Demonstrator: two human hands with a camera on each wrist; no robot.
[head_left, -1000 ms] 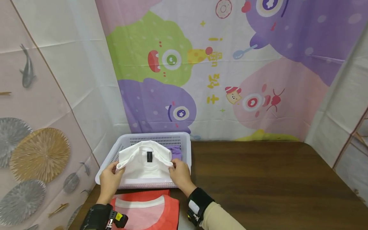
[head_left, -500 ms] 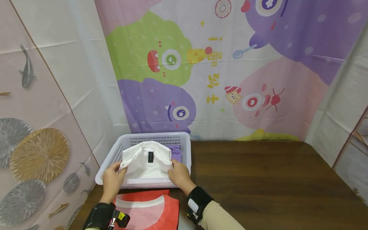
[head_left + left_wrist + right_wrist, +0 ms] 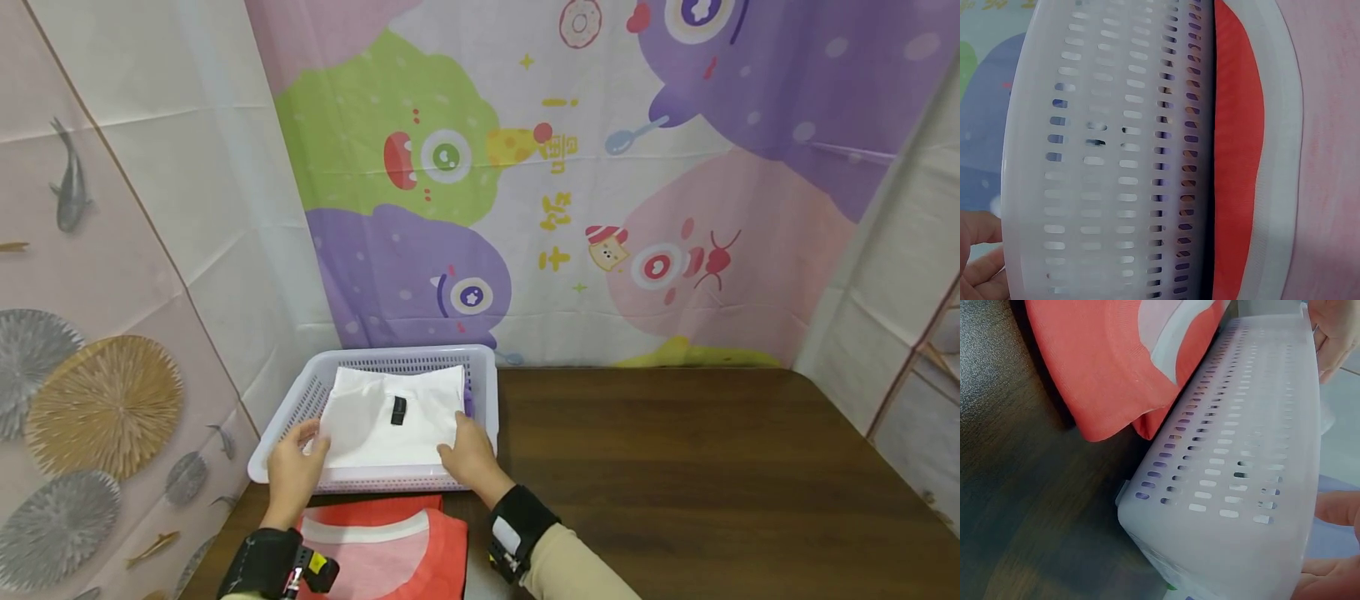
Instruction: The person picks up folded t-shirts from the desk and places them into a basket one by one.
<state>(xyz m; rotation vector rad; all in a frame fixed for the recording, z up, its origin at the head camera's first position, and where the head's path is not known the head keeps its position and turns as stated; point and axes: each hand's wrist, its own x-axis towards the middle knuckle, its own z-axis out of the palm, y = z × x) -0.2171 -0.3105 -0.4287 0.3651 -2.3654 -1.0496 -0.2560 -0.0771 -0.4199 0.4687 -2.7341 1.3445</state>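
A: Where is the white garment (image 3: 360,429)?

B: Inside the pale plastic basket (image 3: 300,408), spread nearly flat, with a black label (image 3: 399,411) near the middle of the part that shows; take the basket as a clock face in the head view, and a sliver of purple cloth (image 3: 468,402) peeks out at 3 o'clock, beside the garment

A: And the left hand (image 3: 294,471)?

B: At 8 o'clock, by the garment's edge; thumb and fingers stand apart with a gap between them, and the left wrist view catches them just past the basket's rim; whether a fingertip touches the cloth I cannot tell

A: The right hand (image 3: 474,454)?

B: At 4 o'clock, by the opposite edge; its wrist view shows thumb and fingers wide apart, with bluish backdrop between; contact with the cloth is hidden there too

A: What lies at 6 o'clock?

B: A red and pink garment (image 3: 382,554) with a white neckband, just outside the basket, on the dark wooden table (image 3: 675,467)

A: Anything else?

B: 2 black wrist straps (image 3: 521,521), 1 per arm; a curtain (image 3: 555,317) printed with cartoon monsters at 1 o'clock; a panel (image 3: 105,408) with gold and silver discs at 9 o'clock
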